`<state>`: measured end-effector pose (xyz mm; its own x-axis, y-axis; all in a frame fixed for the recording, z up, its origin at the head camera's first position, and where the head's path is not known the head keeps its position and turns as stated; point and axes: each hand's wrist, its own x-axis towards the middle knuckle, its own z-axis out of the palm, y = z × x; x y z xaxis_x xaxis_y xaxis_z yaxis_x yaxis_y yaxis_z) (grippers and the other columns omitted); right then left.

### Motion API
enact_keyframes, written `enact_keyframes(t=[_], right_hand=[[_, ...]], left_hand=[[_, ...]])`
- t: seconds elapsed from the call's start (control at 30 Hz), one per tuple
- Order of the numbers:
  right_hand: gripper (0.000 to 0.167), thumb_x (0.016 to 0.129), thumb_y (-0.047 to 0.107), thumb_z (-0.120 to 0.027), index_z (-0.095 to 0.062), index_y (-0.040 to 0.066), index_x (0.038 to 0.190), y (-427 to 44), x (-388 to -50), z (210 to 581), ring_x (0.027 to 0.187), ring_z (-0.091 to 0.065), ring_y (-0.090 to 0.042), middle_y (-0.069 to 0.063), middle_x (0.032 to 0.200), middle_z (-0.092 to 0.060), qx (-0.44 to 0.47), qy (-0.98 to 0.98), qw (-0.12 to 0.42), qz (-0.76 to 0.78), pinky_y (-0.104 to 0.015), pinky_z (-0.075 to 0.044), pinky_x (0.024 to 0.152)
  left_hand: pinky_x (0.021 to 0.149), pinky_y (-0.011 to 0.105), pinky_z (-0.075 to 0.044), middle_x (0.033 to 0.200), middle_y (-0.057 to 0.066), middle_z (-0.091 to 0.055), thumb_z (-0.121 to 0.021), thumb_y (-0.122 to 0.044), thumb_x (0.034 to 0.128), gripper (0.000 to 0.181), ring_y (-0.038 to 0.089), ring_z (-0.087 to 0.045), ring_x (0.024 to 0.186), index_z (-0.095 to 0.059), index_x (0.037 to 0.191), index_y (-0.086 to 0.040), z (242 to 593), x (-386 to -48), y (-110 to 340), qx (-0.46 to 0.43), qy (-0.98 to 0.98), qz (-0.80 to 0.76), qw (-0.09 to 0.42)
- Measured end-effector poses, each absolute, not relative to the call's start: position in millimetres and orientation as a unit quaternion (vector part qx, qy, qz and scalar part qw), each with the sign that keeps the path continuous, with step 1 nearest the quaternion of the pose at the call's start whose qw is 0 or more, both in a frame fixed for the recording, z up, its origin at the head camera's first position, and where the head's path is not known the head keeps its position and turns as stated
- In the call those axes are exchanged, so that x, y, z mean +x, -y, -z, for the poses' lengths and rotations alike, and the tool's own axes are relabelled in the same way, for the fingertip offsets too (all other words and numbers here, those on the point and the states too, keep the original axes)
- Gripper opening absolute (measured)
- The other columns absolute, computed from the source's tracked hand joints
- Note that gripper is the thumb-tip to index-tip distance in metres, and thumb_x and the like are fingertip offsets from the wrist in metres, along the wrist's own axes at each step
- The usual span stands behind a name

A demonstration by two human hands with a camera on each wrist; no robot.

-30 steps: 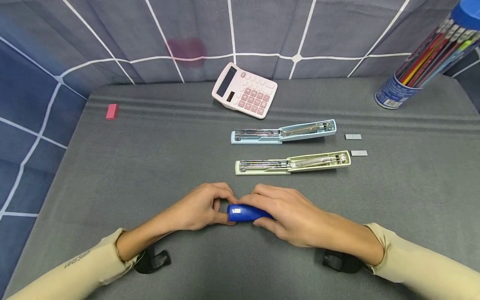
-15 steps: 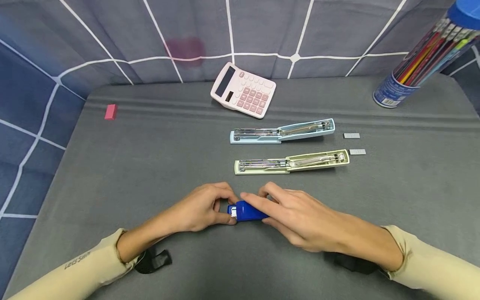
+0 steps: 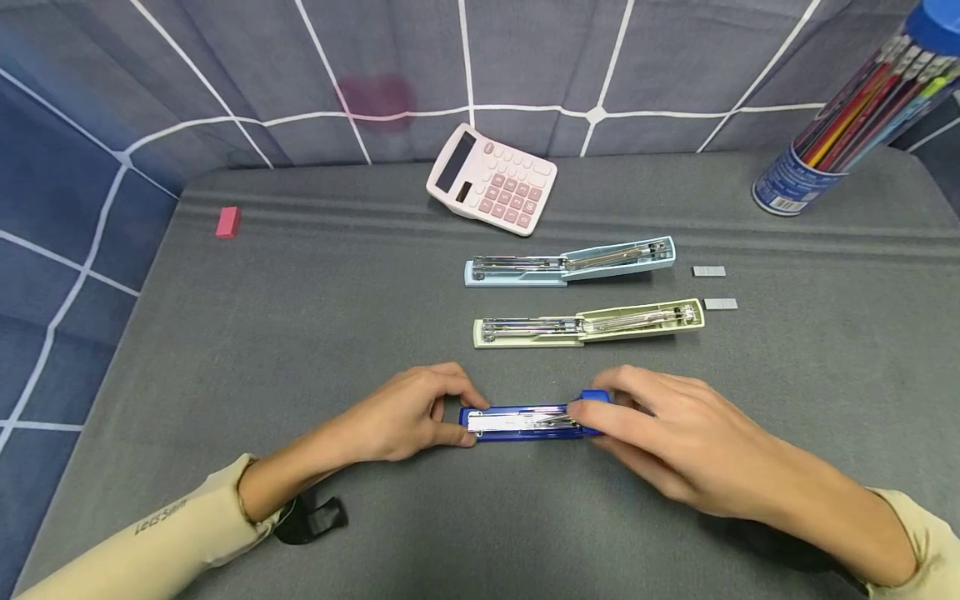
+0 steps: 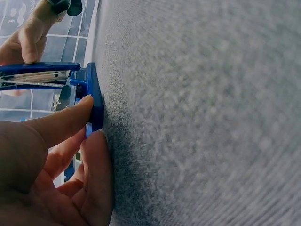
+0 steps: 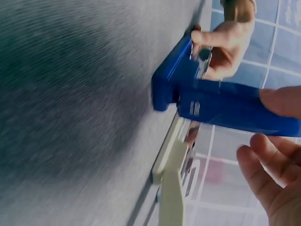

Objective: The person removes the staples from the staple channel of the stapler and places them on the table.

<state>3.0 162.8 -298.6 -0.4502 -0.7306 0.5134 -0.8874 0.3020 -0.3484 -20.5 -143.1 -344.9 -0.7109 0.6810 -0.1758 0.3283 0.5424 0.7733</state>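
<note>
A blue stapler (image 3: 525, 434) lies on the grey cloth before me, its top swung up and its metal staple channel bare. At its left end my left hand (image 3: 405, 414) pinches the base between thumb and fingers. My right hand (image 3: 682, 437) holds the raised cover (image 5: 225, 106) near its free end. From the left wrist view, a spring and rod show inside that cover. Behind it lie a pale green stapler (image 3: 528, 342) and a light blue stapler (image 3: 517, 284), both spread open. A small staple strip (image 3: 721, 304) lies near the green one's right end, another staple strip (image 3: 708, 272) near the light blue one's.
Farther back rests a pink calculator (image 3: 491, 179). A pink eraser (image 3: 228, 222) lies at the far left. In the back right corner a blue-lidded tube of pencils (image 3: 795, 185) stands. Gridded dark cloth (image 3: 525, 67) rises behind the table.
My right hand has swung the blue stapler's cover up and over to the right, baring the staple channel. The left hand has stayed at the base's left end.
</note>
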Motion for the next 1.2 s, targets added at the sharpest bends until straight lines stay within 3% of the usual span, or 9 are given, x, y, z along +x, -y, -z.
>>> enact_keyframes(t=[0.13, 0.23, 0.33, 0.43, 0.63, 0.83, 1.03, 1.2], right_hand=[[0.027, 0.102, 0.027, -0.055, -0.065, 0.002, 0.100, -173.2, 4.4, 298.3, 0.078, -0.057, -0.009, -0.006, 0.100, -0.063, 0.490, 0.770, 0.161, -0.375, -0.025, -0.046, 0.062], [0.030, 0.101, 0.029, -0.059, -0.064, -0.001, 0.099, -187.1, 7.3, 302.7, 0.079, -0.059, -0.009, -0.007, 0.099, -0.066, 0.460, 0.776, 0.149, -0.405, -0.023, -0.046, 0.066], [0.038, 0.101, 0.036, -0.055, -0.064, 0.001, 0.115, -204.4, 10.2, 306.7, 0.088, -0.062, -0.006, -0.002, 0.106, -0.068, 0.417, 0.824, 0.111, -0.366, -0.018, -0.047, 0.076], [0.041, 0.096, 0.034, -0.065, -0.061, 0.009, 0.128, -219.0, 10.3, 309.4, 0.095, -0.062, -0.004, 0.007, 0.112, -0.066, 0.390, 0.864, 0.053, -0.313, -0.014, -0.045, 0.084], [0.051, 0.077, 0.015, -0.083, -0.064, 0.020, 0.124, -230.0, 5.8, 315.8, 0.091, -0.058, 0.003, 0.022, 0.108, -0.060, 0.385, 0.884, 0.003, -0.266, -0.015, -0.044, 0.079], [0.047, 0.079, 0.014, -0.082, -0.063, 0.023, 0.121, -227.9, 3.8, 317.1, 0.081, -0.051, 0.004, 0.023, 0.101, -0.057, 0.388, 0.887, -0.015, -0.252, -0.017, -0.041, 0.071], [0.043, 0.082, 0.017, -0.080, -0.063, 0.026, 0.120, -222.9, 4.5, 314.5, 0.082, -0.050, 0.005, 0.025, 0.099, -0.054, 0.394, 0.883, -0.012, -0.254, -0.017, -0.040, 0.071], [0.036, 0.084, 0.012, -0.078, -0.065, 0.023, 0.115, -205.1, 8.5, 310.2, 0.096, -0.056, 0.001, 0.018, 0.108, -0.060, 0.367, 0.875, -0.023, -0.315, -0.015, -0.043, 0.082]], left_hand=[[0.050, 0.022, -0.044, 0.095, -0.010, -0.061, -0.084, -0.018, 0.0798, 0.028, 0.001, -0.048, 0.058, -0.074, 0.105, -0.017, 345.9, -20.0, 143.5, 0.296, -0.846, -0.375, 0.236], [0.051, 0.022, -0.045, 0.096, -0.010, -0.061, -0.084, -0.018, 0.0801, 0.027, 0.002, -0.049, 0.058, -0.074, 0.105, -0.018, 345.9, -20.0, 143.8, 0.293, -0.847, -0.374, 0.238], [0.052, 0.023, -0.045, 0.095, -0.011, -0.060, -0.084, -0.019, 0.0804, 0.027, 0.002, -0.049, 0.059, -0.073, 0.106, -0.018, 345.5, -20.1, 144.3, 0.290, -0.848, -0.372, 0.242], [0.053, 0.023, -0.045, 0.095, -0.011, -0.060, -0.084, -0.019, 0.0805, 0.027, 0.003, -0.049, 0.059, -0.073, 0.105, -0.019, 345.2, -19.9, 144.8, 0.288, -0.850, -0.369, 0.242], [0.052, 0.023, -0.045, 0.094, -0.011, -0.059, -0.084, -0.020, 0.0806, 0.027, 0.003, -0.049, 0.059, -0.073, 0.105, -0.019, 344.8, -20.2, 143.7, 0.286, -0.850, -0.367, 0.246], [0.051, 0.023, -0.044, 0.094, -0.010, -0.060, -0.084, -0.019, 0.0799, 0.027, 0.003, -0.049, 0.058, -0.073, 0.104, -0.019, 344.7, -20.8, 142.7, 0.288, -0.848, -0.372, 0.245], [0.051, 0.023, -0.044, 0.094, -0.010, -0.060, -0.084, -0.019, 0.0798, 0.027, 0.003, -0.049, 0.058, -0.073, 0.104, -0.018, 345.9, -21.1, 142.2, 0.292, -0.847, -0.371, 0.244], [0.051, 0.023, -0.044, 0.094, -0.010, -0.060, -0.085, -0.019, 0.0793, 0.028, 0.003, -0.049, 0.058, -0.073, 0.105, -0.018, 345.6, -21.4, 142.4, 0.291, -0.847, -0.373, 0.244]])
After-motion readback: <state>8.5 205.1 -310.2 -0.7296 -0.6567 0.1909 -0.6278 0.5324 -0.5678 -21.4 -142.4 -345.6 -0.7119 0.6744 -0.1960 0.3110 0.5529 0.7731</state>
